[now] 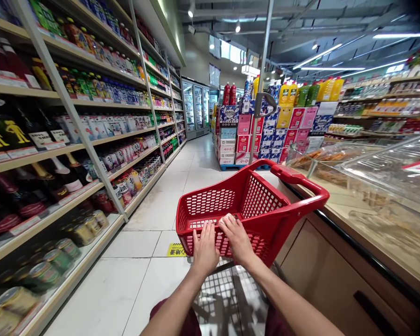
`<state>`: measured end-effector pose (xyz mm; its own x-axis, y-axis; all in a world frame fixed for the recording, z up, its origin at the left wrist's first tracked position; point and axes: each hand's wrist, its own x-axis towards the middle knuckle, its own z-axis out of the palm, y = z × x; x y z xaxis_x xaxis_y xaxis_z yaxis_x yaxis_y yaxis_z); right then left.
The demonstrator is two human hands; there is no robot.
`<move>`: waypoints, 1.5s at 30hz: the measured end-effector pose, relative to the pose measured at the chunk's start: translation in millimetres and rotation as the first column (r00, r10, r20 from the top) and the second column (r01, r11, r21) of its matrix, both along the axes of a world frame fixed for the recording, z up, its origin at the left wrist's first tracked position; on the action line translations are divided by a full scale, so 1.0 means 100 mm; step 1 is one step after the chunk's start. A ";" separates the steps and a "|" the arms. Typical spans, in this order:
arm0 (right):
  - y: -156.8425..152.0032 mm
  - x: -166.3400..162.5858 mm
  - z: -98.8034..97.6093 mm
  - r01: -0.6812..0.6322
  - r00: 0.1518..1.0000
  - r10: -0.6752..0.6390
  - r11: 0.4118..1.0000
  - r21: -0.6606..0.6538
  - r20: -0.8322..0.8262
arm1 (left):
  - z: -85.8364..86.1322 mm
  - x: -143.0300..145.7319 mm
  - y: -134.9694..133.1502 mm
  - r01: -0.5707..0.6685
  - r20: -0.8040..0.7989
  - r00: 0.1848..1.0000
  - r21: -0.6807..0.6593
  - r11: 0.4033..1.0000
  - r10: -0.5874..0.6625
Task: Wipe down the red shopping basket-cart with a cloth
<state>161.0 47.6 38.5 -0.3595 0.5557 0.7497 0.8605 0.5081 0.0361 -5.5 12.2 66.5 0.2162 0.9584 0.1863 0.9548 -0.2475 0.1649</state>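
A red plastic shopping basket [266, 205] stands tilted in front of me in a shop aisle, its inside bare as far as I see. My left hand [205, 247] rests flat on the basket's near rim, fingers curled over the edge. My right hand [235, 239] lies right beside it on the same rim, holding a small pale object against the edge. The basket's thick red handle [303, 179] arches over its far right side.
Shelves of bottles and cans [91, 154] line the left of the aisle. A glass-topped counter [378, 196] with a wooden front runs along the right. Stacked boxes and juice bottles [266, 130] stand ahead, refrigerators [196, 107] beyond. A yellow floor sticker [177, 250] lies by the basket.
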 end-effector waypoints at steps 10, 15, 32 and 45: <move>-0.04 -0.70 -0.04 -0.151 0.988 0.148 0.987 -0.050 -0.043 | -0.09 -0.46 -0.03 -0.107 0.079 0.991 -0.014 0.994 0.108; 0.03 -1.13 -0.06 -0.184 0.982 0.183 0.983 -0.020 -0.037 | -0.08 -0.75 0.00 -0.225 0.151 0.958 -0.122 0.967 0.242; -0.21 -0.62 -0.65 -0.229 0.958 0.229 0.973 -0.020 0.171 | 0.00 -0.71 0.14 -0.180 0.032 0.983 -0.051 0.982 0.181; -0.18 -0.31 -0.62 -0.110 0.992 0.109 0.994 0.024 0.059 | 0.07 -0.29 0.23 -0.067 -0.024 0.997 -0.010 0.998 0.067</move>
<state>129.6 30.0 -23.0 -0.4596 0.4901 0.7406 0.7960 0.5972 0.0988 -34.2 35.3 73.9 0.1554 0.9728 0.1715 0.9729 -0.1809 0.1444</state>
